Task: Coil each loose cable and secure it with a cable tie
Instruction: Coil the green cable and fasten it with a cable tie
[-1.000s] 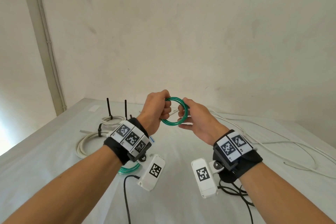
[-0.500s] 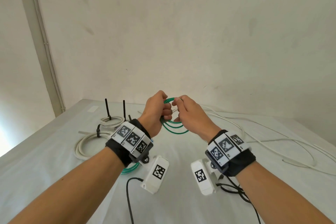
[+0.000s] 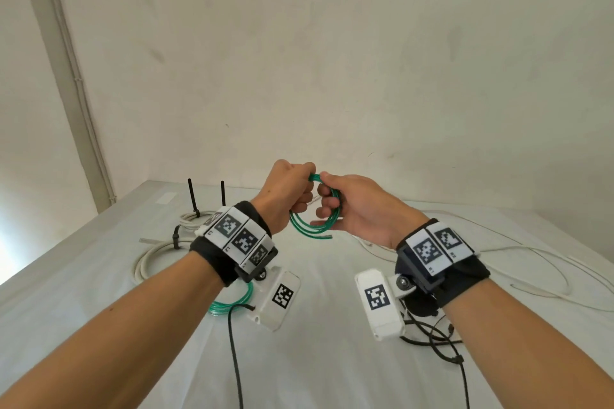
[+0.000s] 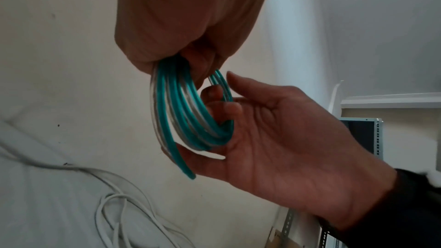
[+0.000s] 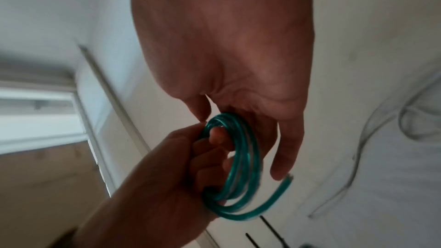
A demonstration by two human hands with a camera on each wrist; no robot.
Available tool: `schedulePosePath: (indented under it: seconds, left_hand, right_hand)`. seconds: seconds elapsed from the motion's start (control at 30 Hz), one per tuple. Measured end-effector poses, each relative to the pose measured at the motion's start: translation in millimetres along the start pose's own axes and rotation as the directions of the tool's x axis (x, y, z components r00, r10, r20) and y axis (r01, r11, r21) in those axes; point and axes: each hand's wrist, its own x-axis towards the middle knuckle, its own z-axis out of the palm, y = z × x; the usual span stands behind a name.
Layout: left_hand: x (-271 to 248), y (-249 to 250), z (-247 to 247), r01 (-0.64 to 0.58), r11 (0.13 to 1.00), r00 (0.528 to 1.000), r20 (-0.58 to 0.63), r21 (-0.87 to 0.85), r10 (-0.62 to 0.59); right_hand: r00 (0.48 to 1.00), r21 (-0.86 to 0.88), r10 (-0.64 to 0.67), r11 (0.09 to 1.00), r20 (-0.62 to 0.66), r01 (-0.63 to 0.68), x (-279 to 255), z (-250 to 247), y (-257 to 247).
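Green cable (image 3: 314,212): coiled in several loops, held in the air above the table (image 3: 315,362), one cut end sticking free below the coil.
Left hand (image 3: 285,191): clenched round the coil's top.
Right hand (image 3: 357,209): thumb and fingers curled round the coil's far side.
Second green coil (image 3: 232,300): lay on the table under the left wrist.
White cables (image 3: 151,259): coiled at left with black cable ties (image 3: 176,237); loose ones (image 3: 531,276) at right.
Writing: only square black-and-white markers on the wristbands; the tiny print beside them was unreadable.

Soft daylight from the left; blurred, wide-angle wrist views.
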Motion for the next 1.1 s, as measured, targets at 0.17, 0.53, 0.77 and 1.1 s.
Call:
schedulePosePath:
  seconds: [0.17, 0.53, 0.77, 1.1]
  left_hand:
    - [-5, -13, 13, 0.094, 0.925, 0.994, -0.019, -0.367, -0.109]
    - [-9, -25, 24, 0.077, 0.971, 0.997, -0.003, -0.227, -0.080]
    - [-12, -50, 34, 0.156, 0.964, 0.988, 0.056, -0.214, -0.147]
    - [-10, -60, 32, 0.206, 0.954, 0.978, 0.065, -0.216, -0.197]
  right_hand:
    - [0.996, 0.339, -0.035, 0.939, -0.076, 0.059, 4, -2, 9]
    - [0.996, -0.265, 0.086, 0.960, -0.018, -0.087, -23, -51, 7]
    - [0.947, -0.868, 0.253, 0.404, -0.197, -0.289, -31, -86, 32]
    - [0.917, -0.947, 0.254, 0.015, -0.308, -0.322, -18, -96, 77]
